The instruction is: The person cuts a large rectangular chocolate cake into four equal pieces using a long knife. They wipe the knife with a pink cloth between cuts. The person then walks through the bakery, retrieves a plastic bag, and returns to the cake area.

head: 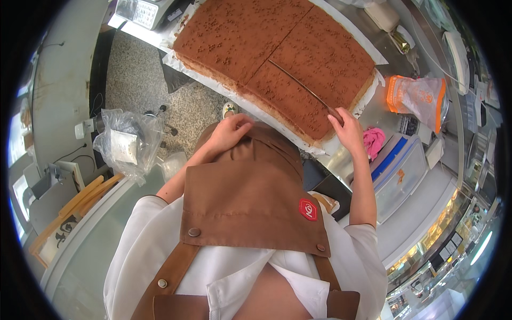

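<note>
A large sheet cake (224, 40) covered in brown powder, with small crumbs on top, lies on white parchment paper (224, 90). One straight cut line runs across it and splits the top in two. My right hand (348, 132) grips the wooden handle of a long thin knife (301, 85) at the cake's near right corner. The blade extends over the right section, its tip close to the cut line; whether it touches the surface I cannot tell. My left hand (232, 134) rests against the front of my brown apron (248, 192), fingers curled and partly hidden, away from the cake.
A digital scale (140, 14) stands beyond the cake's left end. Right of the cake are an orange-and-clear plastic bag (418, 100), a pink cloth (373, 143) and a lidded plastic bin (400, 176). Clear plastic bags (128, 144) hang at left. Below lies a speckled floor (132, 72).
</note>
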{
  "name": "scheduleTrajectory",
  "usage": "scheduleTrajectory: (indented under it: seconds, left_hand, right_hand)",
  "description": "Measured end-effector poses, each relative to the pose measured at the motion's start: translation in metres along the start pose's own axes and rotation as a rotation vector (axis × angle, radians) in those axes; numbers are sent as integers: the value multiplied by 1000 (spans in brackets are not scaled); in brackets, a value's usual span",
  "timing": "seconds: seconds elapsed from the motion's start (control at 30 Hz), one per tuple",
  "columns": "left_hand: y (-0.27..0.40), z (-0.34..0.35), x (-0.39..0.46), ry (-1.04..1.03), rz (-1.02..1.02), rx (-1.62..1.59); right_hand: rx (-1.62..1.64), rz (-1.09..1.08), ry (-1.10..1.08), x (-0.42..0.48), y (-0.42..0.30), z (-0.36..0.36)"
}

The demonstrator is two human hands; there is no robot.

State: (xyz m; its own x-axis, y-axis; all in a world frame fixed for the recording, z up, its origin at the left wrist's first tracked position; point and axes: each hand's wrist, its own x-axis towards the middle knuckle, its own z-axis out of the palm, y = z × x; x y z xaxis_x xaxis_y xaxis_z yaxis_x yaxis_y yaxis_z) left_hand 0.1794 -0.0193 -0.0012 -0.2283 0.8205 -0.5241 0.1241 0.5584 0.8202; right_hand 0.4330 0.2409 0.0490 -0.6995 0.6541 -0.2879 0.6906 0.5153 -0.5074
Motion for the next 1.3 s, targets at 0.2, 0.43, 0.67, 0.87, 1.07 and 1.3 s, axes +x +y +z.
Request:
scheduleTrajectory:
  seconds: [0.2, 0.43, 0.67, 0.87, 1.07, 1.3]
  left_hand:
    - [2, -3, -2, -12, -12, 9]
    - [-2, -4, -1, -14, -5, -1]
    - [4, -7, -1, -41, -7, 18]
    - [-5, -6, 4, -69, 18, 11]
    - [-4, -6, 6, -84, 7, -21]
    - [-6, -6, 13, -80, 70, -44]
  right_hand:
    - [-30, 25, -7, 0, 1, 1]
    - [3, 32, 31, -6, -3, 2]
    - [77, 76, 94, -23, -3, 11]
    - [193, 149, 183, -41, 8, 26]
    - [391, 298, 293, -61, 13, 37]
    - [820, 511, 566, -79, 32, 77]
